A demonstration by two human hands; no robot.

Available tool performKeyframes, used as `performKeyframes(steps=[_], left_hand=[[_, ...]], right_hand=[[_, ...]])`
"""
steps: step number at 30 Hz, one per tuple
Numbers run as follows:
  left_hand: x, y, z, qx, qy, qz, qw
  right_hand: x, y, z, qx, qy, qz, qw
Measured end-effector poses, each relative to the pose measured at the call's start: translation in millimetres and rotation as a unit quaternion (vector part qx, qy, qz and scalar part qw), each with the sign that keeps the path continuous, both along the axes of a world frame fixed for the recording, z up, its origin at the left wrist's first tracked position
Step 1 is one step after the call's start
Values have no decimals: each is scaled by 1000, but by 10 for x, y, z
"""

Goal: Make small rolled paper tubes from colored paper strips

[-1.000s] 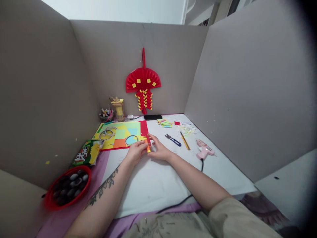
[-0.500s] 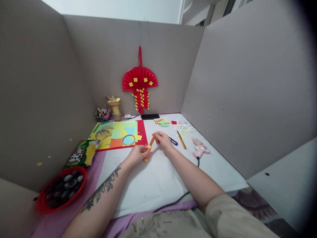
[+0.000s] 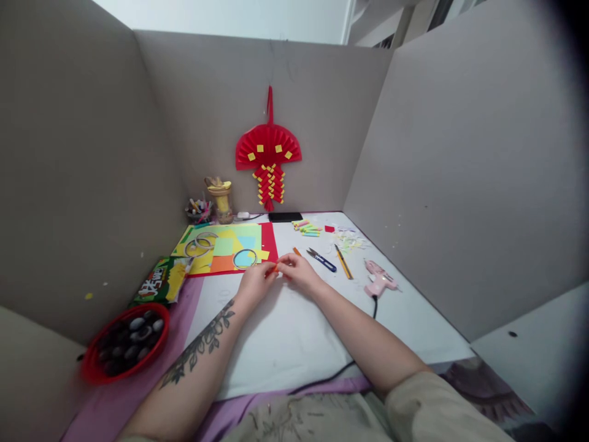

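Note:
A small orange paper roll (image 3: 276, 268) is pinched between the fingertips of both hands above the white table cover, mostly hidden by the fingers. My left hand (image 3: 254, 283) is closed on its left side, and my right hand (image 3: 300, 274) closes on it from the right. Just beyond my right hand lies an orange stick (image 3: 297, 251), partly covered by the fingers. Blue-handled thread snips (image 3: 322, 260) and a yellow-and-black pen-like tool (image 3: 343, 262) rest to the right. Several small coloured paper rolls (image 3: 307, 228) lie farther back.
Coloured paper sheets (image 3: 223, 247) with metal rings are at the left, near a green snack packet (image 3: 161, 281) and a red bowl (image 3: 87, 362) of dark stones. A pink glue gun (image 3: 380, 279) trails its cord on the right. A red paper fan ornament (image 3: 269, 147) hangs ahead.
The orange stick has left my right hand and lies on the table. Both hands have come together on the orange paper roll, and the whole view has shifted slightly.

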State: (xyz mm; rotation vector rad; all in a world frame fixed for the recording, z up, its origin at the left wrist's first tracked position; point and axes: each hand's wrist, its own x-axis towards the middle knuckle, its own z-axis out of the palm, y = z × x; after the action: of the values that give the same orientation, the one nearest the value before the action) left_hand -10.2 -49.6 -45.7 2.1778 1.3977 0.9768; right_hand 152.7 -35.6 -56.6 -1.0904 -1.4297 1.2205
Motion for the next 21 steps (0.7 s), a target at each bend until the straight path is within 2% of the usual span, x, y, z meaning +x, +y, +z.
performKeyframes(steps=[3, 5, 8, 11, 16, 21], left_hand=[[-2, 10, 7, -9, -37, -1, 999], [-12, 44, -12, -65, -110, 8, 992], [-29, 99, -51, -181, -239, 6, 954], [-29, 118, -57, -222, -336, 2, 915], [-2, 82, -8, -207, -366, 19, 907], [23, 60, -10, -219, -374, -4, 901]], right_hand=[[-40, -17, 21, -26, 60, 2, 998], [-28, -6, 27, -29, 110, -8, 993], [-5, 8, 37, -9, 144, -26, 989], [-12, -2, 56, -6, 162, -26, 986], [-58, -38, 94, -51, 183, -37, 981], [-78, -35, 79, -45, 178, -41, 982]])
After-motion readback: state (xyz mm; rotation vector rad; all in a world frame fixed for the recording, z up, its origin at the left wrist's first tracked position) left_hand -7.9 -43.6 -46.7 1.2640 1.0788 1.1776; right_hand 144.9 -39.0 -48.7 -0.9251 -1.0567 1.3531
